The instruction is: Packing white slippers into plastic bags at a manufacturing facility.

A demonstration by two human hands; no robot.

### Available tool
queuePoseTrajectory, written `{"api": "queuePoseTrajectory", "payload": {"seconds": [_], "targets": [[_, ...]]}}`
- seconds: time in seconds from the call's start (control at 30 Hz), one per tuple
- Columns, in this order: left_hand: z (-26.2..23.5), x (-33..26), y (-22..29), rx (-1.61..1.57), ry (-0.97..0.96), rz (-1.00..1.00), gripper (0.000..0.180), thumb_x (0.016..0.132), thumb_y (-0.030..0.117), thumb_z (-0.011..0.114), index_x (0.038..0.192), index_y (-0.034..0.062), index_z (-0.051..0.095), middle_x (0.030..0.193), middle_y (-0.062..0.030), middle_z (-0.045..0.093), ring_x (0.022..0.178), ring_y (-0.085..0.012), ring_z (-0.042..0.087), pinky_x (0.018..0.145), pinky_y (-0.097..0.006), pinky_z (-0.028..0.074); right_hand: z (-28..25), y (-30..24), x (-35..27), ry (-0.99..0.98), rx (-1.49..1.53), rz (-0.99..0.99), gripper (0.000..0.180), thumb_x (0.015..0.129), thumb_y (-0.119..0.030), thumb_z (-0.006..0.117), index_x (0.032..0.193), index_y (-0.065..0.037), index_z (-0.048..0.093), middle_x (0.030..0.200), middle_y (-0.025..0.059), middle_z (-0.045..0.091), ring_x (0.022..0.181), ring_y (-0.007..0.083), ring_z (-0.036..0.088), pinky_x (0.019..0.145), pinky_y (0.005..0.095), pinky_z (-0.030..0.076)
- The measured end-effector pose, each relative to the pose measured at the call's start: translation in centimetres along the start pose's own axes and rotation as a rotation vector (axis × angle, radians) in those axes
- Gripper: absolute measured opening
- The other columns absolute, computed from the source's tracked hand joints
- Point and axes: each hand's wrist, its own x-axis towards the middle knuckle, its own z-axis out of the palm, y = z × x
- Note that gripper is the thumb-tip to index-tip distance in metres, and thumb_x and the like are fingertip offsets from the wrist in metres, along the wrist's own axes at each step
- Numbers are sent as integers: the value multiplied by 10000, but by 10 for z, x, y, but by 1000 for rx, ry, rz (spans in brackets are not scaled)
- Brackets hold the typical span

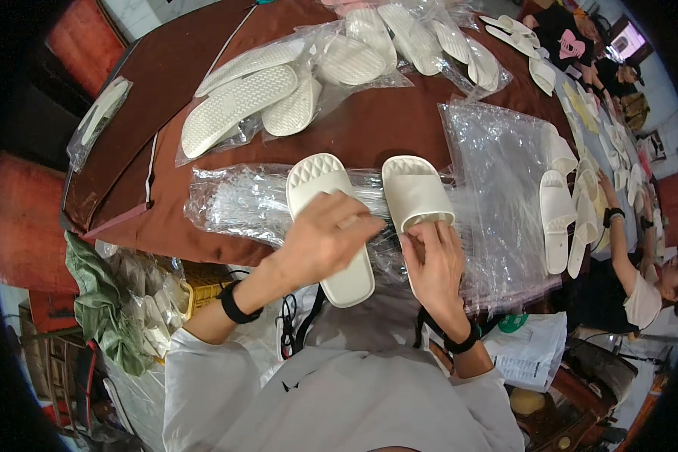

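The left hand (325, 237) lies across the left slipper (325, 218), fingers curled loosely over its middle. The right hand (435, 260) pinches the heel end of the right slipper (414, 192). Both white slippers rest side by side on clear bags (241, 200) at the brown table's (384, 124) near edge.

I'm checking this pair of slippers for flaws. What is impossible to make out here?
Head view only:
- Left slipper: its middle is covered by the left hand.
- Right slipper: its heel end is hidden under the right hand.
- Both soles face the clear bags, unseen.
- Bagged slippers: detail blurred by wrinkled, shiny plastic.
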Motion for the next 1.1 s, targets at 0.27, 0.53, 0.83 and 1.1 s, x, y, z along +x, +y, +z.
{"api": "queuePoseTrajectory", "payload": {"seconds": [0.27, 0.53, 0.83, 1.1], "targets": [[38, -2, 11, 39, -235, 145, 416, 662, 30, 603, 1077, 53, 608, 1075, -38, 581, 935, -206, 525, 799, -328, 428, -7, 3, -15, 9, 155, 22, 137, 756, -91, 672, 809, -56, 550, 743, 77, 518, 700, 280, 514, 617, 382, 400], [48, -4, 8, -30, -225, 109, 213, 742, 67, 628, 954, 84, 611, 1036, -34, 581, 854, -213, 534, 730, -324, 460, -21, 4, -25, -63, 285, 14, 130, 743, -86, 698, 813, -57, 593, 759, 61, 561, 711, 245, 549, 608, 337, 434], [51, -5, 8, -282, -255, 20, 112, 761, 48, 627, 842, 55, 551, 828, -67, 527, 781, -256, 508, 658, -351, 446, -20, 5, -29, -57, 349, 81, 119, 749, -75, 688, 821, -47, 597, 739, 79, 561, 680, 247, 563, 595, 334, 442], [59, -12, 10, -379, -220, -5, 139, 735, -29, 590, 839, 43, 533, 798, -85, 500, 739, -274, 455, 632, -344, 405, -15, 5, -27, -74, 345, 54, 96, 752, -57, 656, 811, -50, 582, 735, 82, 544, 669, 266, 544, 593, 352, 431]]}}
